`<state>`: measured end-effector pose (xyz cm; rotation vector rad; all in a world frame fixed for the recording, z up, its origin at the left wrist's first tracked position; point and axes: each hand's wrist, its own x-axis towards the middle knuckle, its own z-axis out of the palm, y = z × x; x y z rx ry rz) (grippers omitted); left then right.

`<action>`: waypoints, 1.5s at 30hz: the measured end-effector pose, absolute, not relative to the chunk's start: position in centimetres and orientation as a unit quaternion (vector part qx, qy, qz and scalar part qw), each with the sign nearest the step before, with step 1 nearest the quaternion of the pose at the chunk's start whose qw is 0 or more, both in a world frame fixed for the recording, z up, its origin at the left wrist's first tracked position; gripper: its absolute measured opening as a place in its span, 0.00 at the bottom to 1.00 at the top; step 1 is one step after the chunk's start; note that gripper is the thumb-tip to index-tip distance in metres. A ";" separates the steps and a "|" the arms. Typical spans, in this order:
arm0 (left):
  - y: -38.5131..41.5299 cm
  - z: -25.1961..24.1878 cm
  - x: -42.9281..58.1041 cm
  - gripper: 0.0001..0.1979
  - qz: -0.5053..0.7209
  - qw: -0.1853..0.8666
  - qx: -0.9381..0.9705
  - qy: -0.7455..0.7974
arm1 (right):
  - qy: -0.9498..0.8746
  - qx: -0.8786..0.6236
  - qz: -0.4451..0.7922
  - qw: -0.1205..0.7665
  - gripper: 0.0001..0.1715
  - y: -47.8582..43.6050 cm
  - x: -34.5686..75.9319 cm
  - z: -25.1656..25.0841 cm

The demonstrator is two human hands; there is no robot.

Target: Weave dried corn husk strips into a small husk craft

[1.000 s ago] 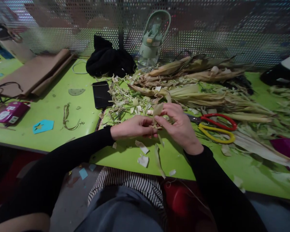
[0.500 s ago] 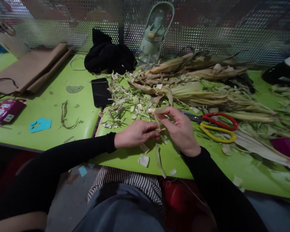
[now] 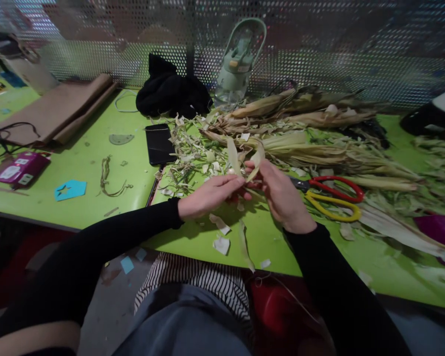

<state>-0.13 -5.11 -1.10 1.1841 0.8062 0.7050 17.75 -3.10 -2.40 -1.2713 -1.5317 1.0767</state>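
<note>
Pale husk strips [image 3: 233, 154] stand up in a V between my hands, over the green table. My left hand [image 3: 213, 196] is closed, its thumb pressed on the base of the strips. My right hand [image 3: 284, 198] is also closed, its fingers on the right-hand strip [image 3: 258, 157]; part of its grip is hidden. Just right of that hand lie scissors [image 3: 333, 198] with one red and one yellow handle. Long dried husks [image 3: 311, 148] are heaped beyond my hands, with small shreds [image 3: 193, 148] to their left.
A black phone [image 3: 159, 144], black cloth [image 3: 174, 91] and a green bottle [image 3: 235, 69] lie or stand farther back. At left are brown paper [image 3: 59, 111], a purple box [image 3: 22, 169] and a blue tag [image 3: 70, 189]. Husk scraps [image 3: 221, 244] lie near the table's front edge.
My left hand's thumb has moved onto the strip base. Two strips now stand upright and spread apart between my hands. The whole view has shifted slightly.
</note>
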 end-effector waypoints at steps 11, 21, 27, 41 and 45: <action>-4.3 -1.6 -0.2 0.12 0.211 0.842 0.370 0.331 | -0.592 -0.521 0.468 0.400 0.25 -4.2 16.6 -2.0; -5.0 -1.4 0.2 0.12 0.357 0.826 0.289 0.326 | -0.655 -0.543 0.200 0.487 0.23 -3.8 18.0 -0.8; -4.1 -0.6 -0.4 0.16 0.437 0.789 0.284 0.325 | -0.790 -0.489 0.125 0.348 0.26 -5.3 16.4 -1.1; -4.8 -1.4 0.1 0.10 0.465 0.784 0.296 0.285 | -0.868 -0.360 0.121 0.319 0.21 -6.4 15.3 -1.5; -3.6 -1.2 -0.7 0.12 0.438 0.792 0.308 0.292 | -0.812 -0.408 0.092 0.407 0.14 -5.6 16.4 -1.2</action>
